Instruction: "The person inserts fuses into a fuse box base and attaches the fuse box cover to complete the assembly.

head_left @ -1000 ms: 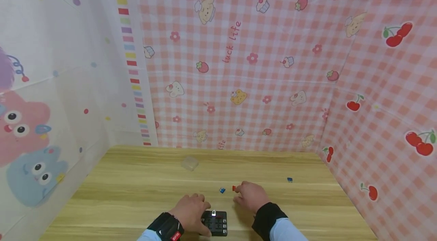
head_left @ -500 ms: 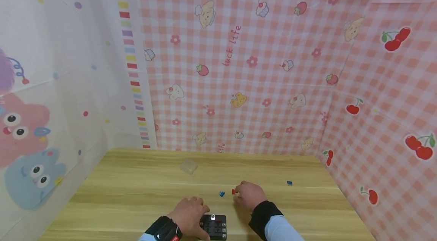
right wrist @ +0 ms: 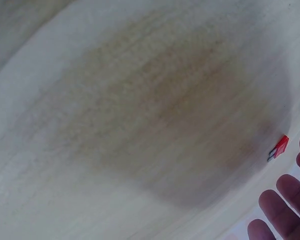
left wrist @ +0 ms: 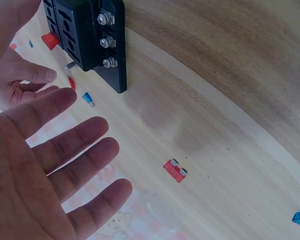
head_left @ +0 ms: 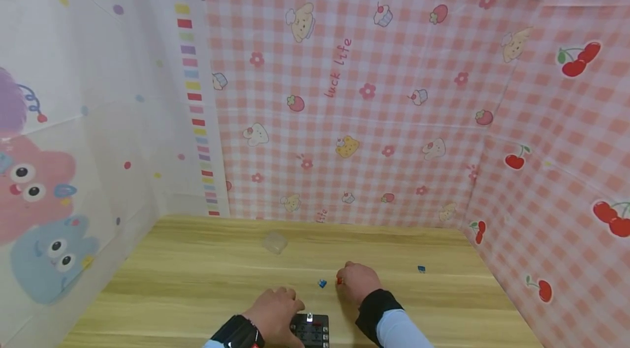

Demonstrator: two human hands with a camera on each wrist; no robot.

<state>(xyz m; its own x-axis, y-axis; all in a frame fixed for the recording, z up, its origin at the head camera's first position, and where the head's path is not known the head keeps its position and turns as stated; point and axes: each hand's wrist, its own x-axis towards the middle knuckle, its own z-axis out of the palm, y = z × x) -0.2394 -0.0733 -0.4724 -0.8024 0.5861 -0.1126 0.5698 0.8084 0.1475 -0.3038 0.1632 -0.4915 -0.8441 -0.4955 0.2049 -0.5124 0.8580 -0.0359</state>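
Note:
A black fuse block (head_left: 310, 331) with metal screw terminals lies at the table's front. My left hand (head_left: 275, 312) is at its left edge, thumb beside the block, fingers straight and spread in the left wrist view. A red blade fuse (left wrist: 50, 41) sits at the block's side. Further right, my right hand (head_left: 360, 284) is low over the table, fingertips right at a loose red blade fuse (head_left: 339, 280). In the right wrist view that red fuse, prongs showing, lies just off the fingers (right wrist: 285, 202). A blue blade fuse (head_left: 322, 283) lies left of it.
Another blue fuse (head_left: 421, 269) lies at the right of the wooden table (head_left: 197, 266). Toward the back is a clear plastic piece (head_left: 274, 242). The left wrist view shows another loose red fuse (left wrist: 175, 170) on the wood. Patterned cloth walls (head_left: 344, 118) enclose the table.
My right hand has shifted slightly left, so its fingertips now overlap the red fuse. My left hand stays at the block. The head view has tilted a little.

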